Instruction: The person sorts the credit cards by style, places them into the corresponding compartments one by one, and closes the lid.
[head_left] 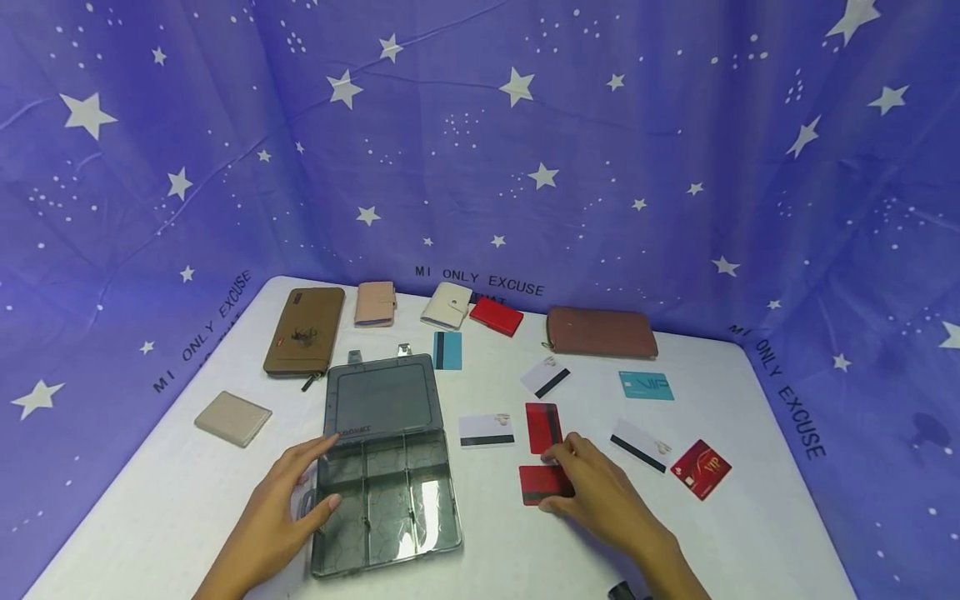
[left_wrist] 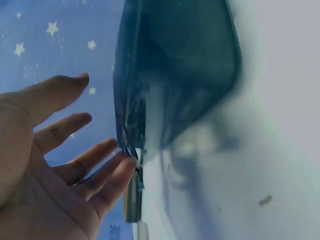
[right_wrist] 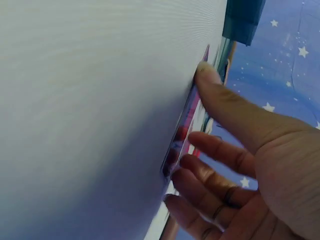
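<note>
Across the left end of the white tabletop [head_left: 150,533] lay a flat beige card holder [head_left: 233,418] and, farther back, a brown zipped wallet [head_left: 303,332]. Next came the left hand [head_left: 281,500], fingers loosely spread and gripping nothing, at the side of a grey translucent plastic box [head_left: 454,529]. Opening the box was done: its lid lay back, and no card showed in its compartments. Behind it were a closed pink card case [head_left: 374,304] and a blue striped card [head_left: 447,350], with a cream snap case [head_left: 445,308] and a glossy red case [head_left: 496,317] farther along.

To the right of the box lay a white striped card [head_left: 487,421], then two red striped cards, the farther red card [head_left: 542,428] just beyond the nearer red card [head_left: 536,479]. That nearer one looked flat on the tabletop, the right hand [head_left: 600,492] at it: thumb touching its edge, fingers slightly bent beside it. Whether they had hold of it I couldn't tell.

Farther right were two more white cards [head_left: 637,442], a maroon zipped wallet [head_left: 603,333], a teal VIP card [head_left: 647,385] and a red VIP card [head_left: 701,469]. With every visible card lying loose, I judged the handling of them barely begun and most of it left.
</note>
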